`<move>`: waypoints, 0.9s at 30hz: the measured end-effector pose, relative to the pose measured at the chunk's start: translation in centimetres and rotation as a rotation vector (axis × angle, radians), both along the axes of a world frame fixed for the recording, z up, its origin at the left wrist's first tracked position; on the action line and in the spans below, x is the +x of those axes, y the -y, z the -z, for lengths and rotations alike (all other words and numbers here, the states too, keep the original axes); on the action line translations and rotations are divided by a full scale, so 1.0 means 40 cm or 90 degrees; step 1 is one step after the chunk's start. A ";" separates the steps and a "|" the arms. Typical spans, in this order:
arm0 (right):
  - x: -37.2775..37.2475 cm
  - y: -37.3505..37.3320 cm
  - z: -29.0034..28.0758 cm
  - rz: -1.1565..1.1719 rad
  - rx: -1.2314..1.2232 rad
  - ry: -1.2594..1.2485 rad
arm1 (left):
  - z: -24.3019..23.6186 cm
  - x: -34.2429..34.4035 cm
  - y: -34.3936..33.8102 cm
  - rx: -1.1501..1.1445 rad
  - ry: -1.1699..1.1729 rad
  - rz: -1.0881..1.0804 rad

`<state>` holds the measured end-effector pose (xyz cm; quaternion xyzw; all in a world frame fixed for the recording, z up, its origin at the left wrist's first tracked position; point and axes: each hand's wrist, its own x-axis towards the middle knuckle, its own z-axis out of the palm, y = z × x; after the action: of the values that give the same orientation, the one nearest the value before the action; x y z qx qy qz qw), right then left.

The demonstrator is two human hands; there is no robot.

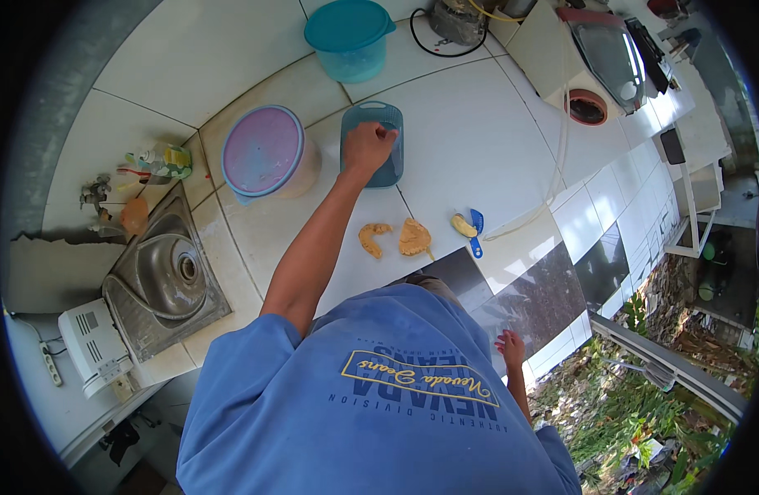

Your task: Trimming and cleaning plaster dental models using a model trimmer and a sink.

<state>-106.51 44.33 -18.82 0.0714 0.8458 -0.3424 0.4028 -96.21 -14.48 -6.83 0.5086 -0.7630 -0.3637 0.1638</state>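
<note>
Left hand (368,147) is reaching across the white counter (470,140), fingers curling onto the small teal basket (372,142), right hand (510,348) hanging loose and released, and honestly that stretch could be nudging the pink-lidded tub (266,154) toward the sink (167,272).

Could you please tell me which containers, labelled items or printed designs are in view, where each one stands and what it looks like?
Teal lidded tub: far end of the white counter, round, translucent.
Pink-lidded tub: beside the sink, round, pale body.
Blue basket: slotted, rectangular, under the left hand.
Small bottle: lying left of the pink-lidded tub, colourful label.
Shirt print: yellow banner, dark lettering on blue.
No screens show.
</note>
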 end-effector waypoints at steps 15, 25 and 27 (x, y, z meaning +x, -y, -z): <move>-0.011 0.006 0.124 -0.237 0.029 -0.046 | 0.058 -0.020 0.031 0.066 0.141 0.008; -0.008 0.047 0.117 -0.215 0.019 -0.057 | -0.009 -0.018 0.019 0.300 -0.016 0.060; -0.012 0.060 0.112 -0.219 -0.015 -0.081 | -0.019 -0.007 0.015 0.290 -0.044 0.050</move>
<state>-106.99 41.94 -23.31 -0.1009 0.8652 -0.2822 0.4021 -96.50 -15.08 -6.05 0.4896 -0.6745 -0.5497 0.0566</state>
